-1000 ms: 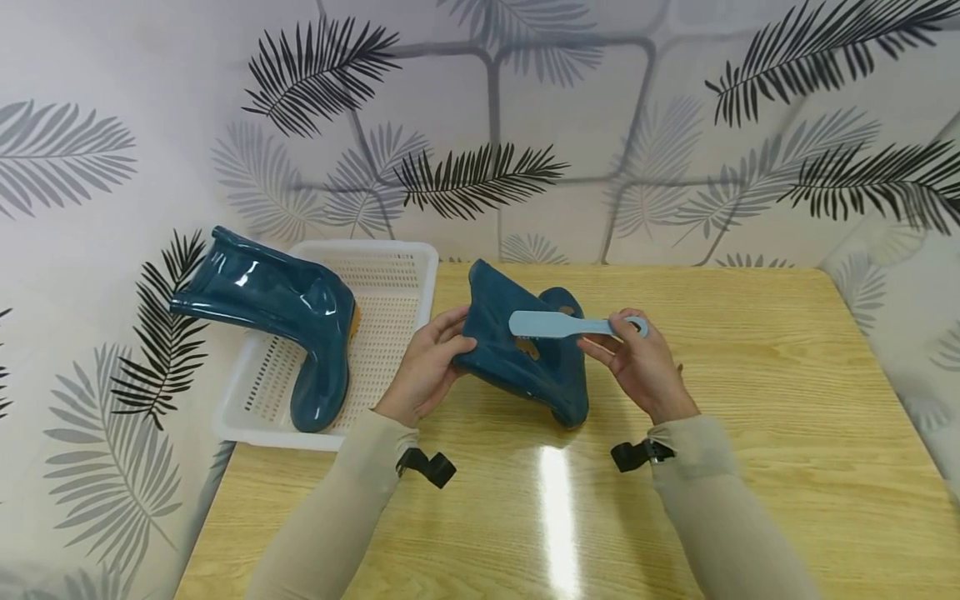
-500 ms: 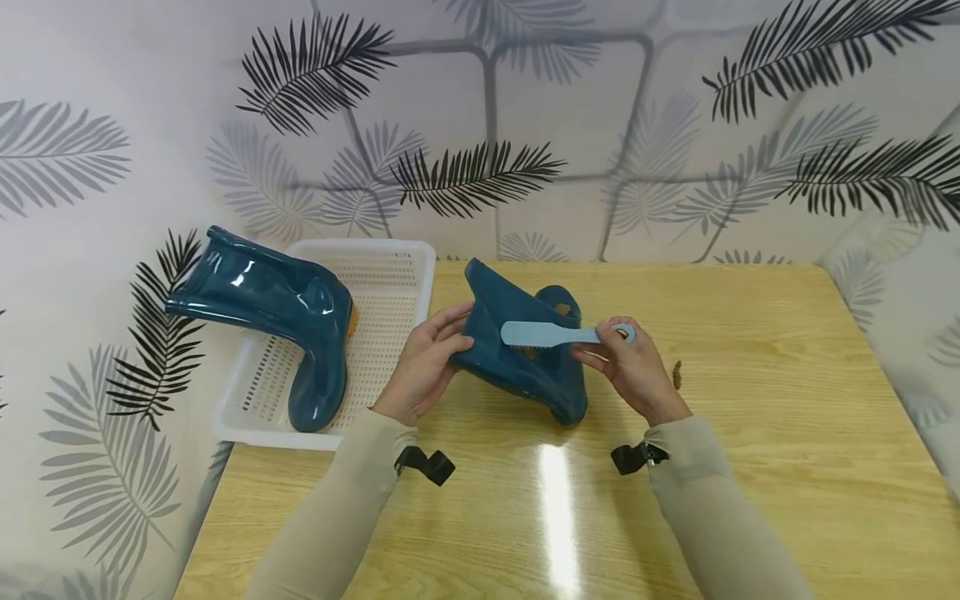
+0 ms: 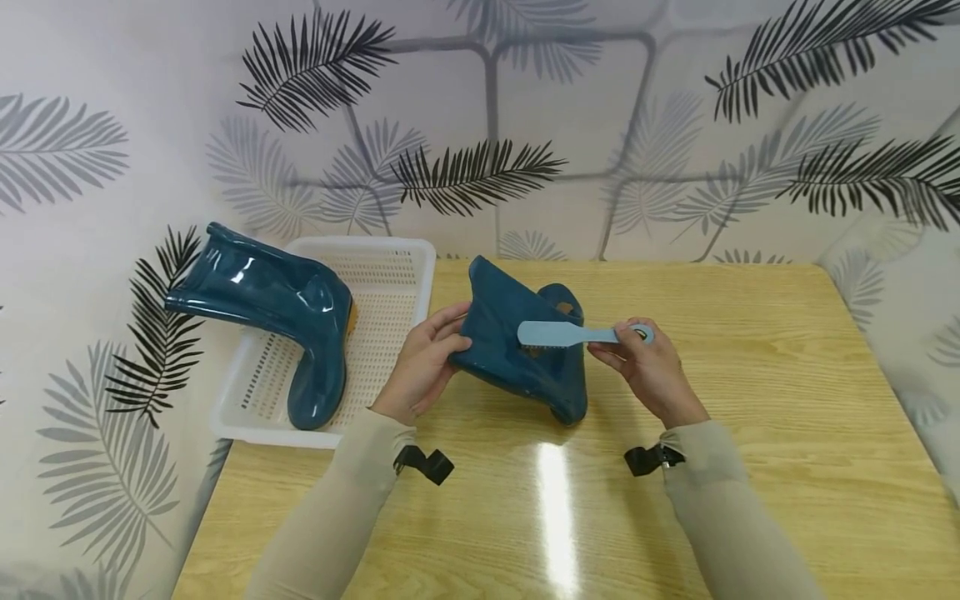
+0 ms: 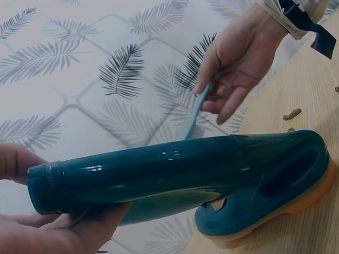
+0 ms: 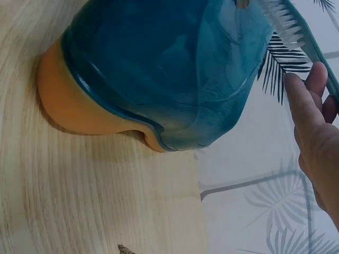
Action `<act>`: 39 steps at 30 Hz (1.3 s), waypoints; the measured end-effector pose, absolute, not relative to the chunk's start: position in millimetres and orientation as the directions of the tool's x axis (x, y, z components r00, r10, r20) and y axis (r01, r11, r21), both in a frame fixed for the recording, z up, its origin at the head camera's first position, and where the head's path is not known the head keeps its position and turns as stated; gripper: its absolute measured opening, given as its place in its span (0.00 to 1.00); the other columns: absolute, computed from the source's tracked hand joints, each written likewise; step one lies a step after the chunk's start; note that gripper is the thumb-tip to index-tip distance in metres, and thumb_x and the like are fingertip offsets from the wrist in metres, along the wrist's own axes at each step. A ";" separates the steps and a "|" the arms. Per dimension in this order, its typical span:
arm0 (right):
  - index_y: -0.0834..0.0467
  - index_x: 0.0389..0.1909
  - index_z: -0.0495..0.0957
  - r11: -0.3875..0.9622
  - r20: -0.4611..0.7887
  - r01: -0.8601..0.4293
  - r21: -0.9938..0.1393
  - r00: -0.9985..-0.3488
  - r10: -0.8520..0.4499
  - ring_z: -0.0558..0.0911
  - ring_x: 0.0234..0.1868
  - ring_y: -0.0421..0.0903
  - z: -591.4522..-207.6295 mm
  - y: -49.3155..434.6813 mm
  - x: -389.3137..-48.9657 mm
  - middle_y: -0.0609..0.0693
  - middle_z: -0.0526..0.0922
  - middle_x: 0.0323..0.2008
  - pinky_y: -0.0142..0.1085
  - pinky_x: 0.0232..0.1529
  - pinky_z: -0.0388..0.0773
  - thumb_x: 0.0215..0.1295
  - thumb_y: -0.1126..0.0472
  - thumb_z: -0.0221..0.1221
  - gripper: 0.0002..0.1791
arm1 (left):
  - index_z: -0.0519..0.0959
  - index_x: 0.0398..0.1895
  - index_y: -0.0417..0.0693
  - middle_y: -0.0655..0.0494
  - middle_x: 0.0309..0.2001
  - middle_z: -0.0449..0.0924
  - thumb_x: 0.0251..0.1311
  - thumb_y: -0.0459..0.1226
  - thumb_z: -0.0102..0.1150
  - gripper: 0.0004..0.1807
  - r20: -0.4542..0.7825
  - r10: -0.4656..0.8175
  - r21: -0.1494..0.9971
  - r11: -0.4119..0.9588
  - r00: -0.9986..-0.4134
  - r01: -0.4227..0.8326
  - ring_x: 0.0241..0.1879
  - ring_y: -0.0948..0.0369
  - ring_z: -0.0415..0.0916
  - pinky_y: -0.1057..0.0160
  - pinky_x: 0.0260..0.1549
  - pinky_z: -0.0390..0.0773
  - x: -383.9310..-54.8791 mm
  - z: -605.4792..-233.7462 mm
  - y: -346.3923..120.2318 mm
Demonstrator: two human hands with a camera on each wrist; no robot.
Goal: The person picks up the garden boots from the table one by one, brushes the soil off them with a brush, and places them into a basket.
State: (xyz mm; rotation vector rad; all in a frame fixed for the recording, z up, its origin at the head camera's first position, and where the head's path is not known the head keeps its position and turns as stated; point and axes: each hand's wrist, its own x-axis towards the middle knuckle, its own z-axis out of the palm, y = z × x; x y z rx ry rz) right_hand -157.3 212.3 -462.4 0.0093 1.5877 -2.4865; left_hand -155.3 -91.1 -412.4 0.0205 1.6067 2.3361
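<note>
A dark teal rubber boot point(image 3: 506, 333) with an orange sole stands tilted on the table, its shaft leaning left. My left hand point(image 3: 423, 358) grips the shaft by its top rim, thumb on one side and fingers on the other. A brown dirt patch point(image 3: 564, 308) shows on the foot part. In my right hand point(image 3: 651, 367) is the handle of a light blue brush point(image 3: 555, 334), pinched between thumb and fingers. White bristles point(image 5: 286, 26) face the boot shaft, and the brush head overlaps another brown patch in the head view.
To the left, a white plastic basket point(image 3: 386, 367) holds a second teal boot point(image 3: 285, 304), whose shaft sticks out over the rim. Small brown clumps point(image 4: 292, 114) lie on the wooden table point(image 3: 750, 375) near the right hand. A leaf-patterned wall covering stands behind the table.
The brush shifted slightly left along the shaft, then back to the right with my right hand. My left hand and the boot stay nearly still.
</note>
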 end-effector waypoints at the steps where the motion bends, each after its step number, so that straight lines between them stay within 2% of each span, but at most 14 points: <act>1: 0.61 0.44 0.59 -0.430 -0.104 0.161 -0.888 -0.983 -0.154 0.86 0.43 0.44 -460.9 213.1 -157.3 0.50 0.82 0.37 0.38 0.53 0.79 0.79 0.61 0.48 0.08 | 0.59 0.74 0.35 0.36 0.69 0.64 0.63 0.20 0.44 0.33 -0.158 0.258 0.914 -0.328 -0.953 -0.240 0.65 0.46 0.67 0.64 0.48 0.78 -155.3 -412.4 -91.2; 5: 0.59 0.42 0.61 -0.523 -0.089 0.149 -0.839 -0.986 -0.139 0.87 0.42 0.47 -457.7 212.5 -158.3 0.53 0.78 0.36 0.40 0.54 0.79 0.79 0.63 0.48 0.06 | 0.58 0.74 0.34 0.36 0.70 0.63 0.62 0.20 0.43 0.34 -0.154 0.255 0.912 -0.335 -0.954 -0.237 0.65 0.47 0.66 0.65 0.48 0.79 -155.5 -413.3 -91.2; 9: 0.59 0.42 0.61 -0.552 -0.087 0.162 -0.818 -0.983 -0.159 0.86 0.42 0.48 -459.1 204.2 -160.2 0.53 0.78 0.36 0.40 0.54 0.79 0.78 0.62 0.49 0.06 | 0.58 0.74 0.33 0.35 0.70 0.62 0.63 0.20 0.43 0.34 -0.156 0.255 0.914 -0.328 -0.954 -0.238 0.65 0.47 0.66 0.66 0.46 0.79 -154.3 -413.6 -91.4; 17: 0.60 0.44 0.59 -0.382 -0.133 0.183 -0.906 -0.979 -0.155 0.85 0.43 0.42 -470.4 197.0 -158.4 0.50 0.77 0.37 0.35 0.54 0.78 0.79 0.59 0.46 0.09 | 0.58 0.75 0.35 0.36 0.71 0.62 0.64 0.20 0.42 0.33 -0.156 0.255 0.920 -0.315 -0.954 -0.235 0.68 0.44 0.64 0.66 0.47 0.79 -153.3 -414.1 -91.7; 21: 0.61 0.45 0.58 -0.355 -0.122 0.166 -0.920 -0.982 -0.144 0.86 0.44 0.42 -473.2 204.7 -154.4 0.50 0.78 0.37 0.36 0.55 0.78 0.79 0.59 0.47 0.10 | 0.58 0.75 0.35 0.37 0.71 0.61 0.64 0.20 0.41 0.33 -0.160 0.253 0.915 -0.324 -0.954 -0.240 0.69 0.45 0.63 0.66 0.47 0.78 -153.6 -414.9 -93.4; 31: 0.59 0.40 0.64 -0.516 -0.101 0.141 -0.845 -0.989 -0.104 0.86 0.43 0.47 -466.3 218.2 -151.1 0.52 0.77 0.38 0.40 0.55 0.78 0.79 0.62 0.48 0.06 | 0.57 0.75 0.35 0.37 0.71 0.61 0.63 0.19 0.41 0.34 -0.165 0.252 0.910 -0.333 -0.953 -0.246 0.67 0.45 0.65 0.64 0.47 0.79 -153.8 -414.3 -94.4; 39: 0.58 0.40 0.64 -0.529 -0.091 0.120 -0.840 -0.993 -0.081 0.86 0.44 0.46 -461.6 205.7 -156.0 0.50 0.77 0.38 0.39 0.54 0.78 0.78 0.60 0.50 0.07 | 0.57 0.75 0.35 0.37 0.70 0.62 0.63 0.20 0.42 0.34 -0.158 0.258 0.909 -0.339 -0.953 -0.243 0.65 0.46 0.67 0.65 0.46 0.79 -153.6 -414.1 -93.6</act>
